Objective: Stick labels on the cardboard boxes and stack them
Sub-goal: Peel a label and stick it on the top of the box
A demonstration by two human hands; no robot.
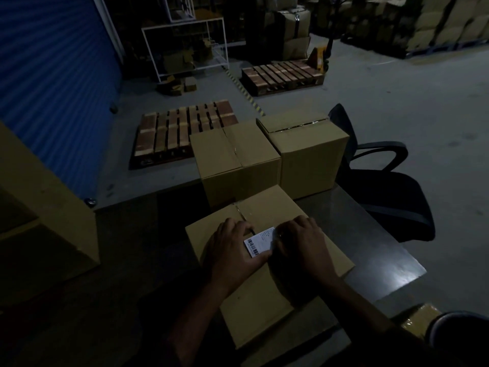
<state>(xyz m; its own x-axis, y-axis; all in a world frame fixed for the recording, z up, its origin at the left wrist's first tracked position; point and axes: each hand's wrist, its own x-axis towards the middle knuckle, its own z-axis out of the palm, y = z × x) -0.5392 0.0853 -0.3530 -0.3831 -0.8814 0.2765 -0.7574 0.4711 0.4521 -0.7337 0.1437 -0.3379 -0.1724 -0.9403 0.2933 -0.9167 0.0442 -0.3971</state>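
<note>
Your left hand (232, 250) and right hand (301, 242) lie flat, fingers straight, pressing a label (260, 242) onto the near box (264, 292). Two more boxes (235, 160) stand touching behind it.

box (264, 295) tan | label (260, 241) white, black barcode | shutter (53, 88) blue, ribbed | chair (383, 192) black

A dim warehouse: wooden pallets (182, 133), stacked cartons (447, 19), pallet jack (321, 56).
</note>
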